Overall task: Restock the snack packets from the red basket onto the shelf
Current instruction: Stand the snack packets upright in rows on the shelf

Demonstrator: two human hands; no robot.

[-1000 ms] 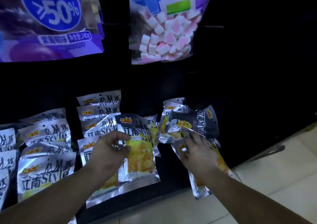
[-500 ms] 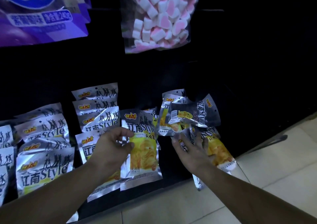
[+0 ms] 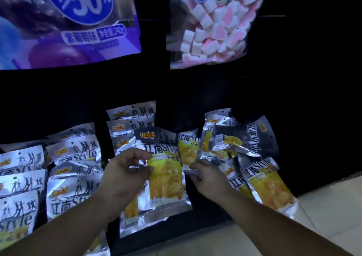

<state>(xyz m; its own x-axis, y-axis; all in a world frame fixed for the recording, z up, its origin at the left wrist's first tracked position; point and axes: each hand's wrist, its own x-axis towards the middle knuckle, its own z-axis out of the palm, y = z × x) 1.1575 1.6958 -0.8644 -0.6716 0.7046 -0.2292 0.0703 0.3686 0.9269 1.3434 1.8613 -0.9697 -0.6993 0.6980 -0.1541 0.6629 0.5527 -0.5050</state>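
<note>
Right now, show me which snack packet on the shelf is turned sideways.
The dark packet at the far right, above the right hand. Its lettering runs top to bottom; the silver packets hang with lettering running across.

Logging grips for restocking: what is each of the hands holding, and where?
The left hand pinches the front snack packet by its left edge; the right hand pinches a foil edge beside it, packet unclear.

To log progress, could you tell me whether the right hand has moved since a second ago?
Yes: the right hand shifted left, away from the sideways dark packet.
</note>
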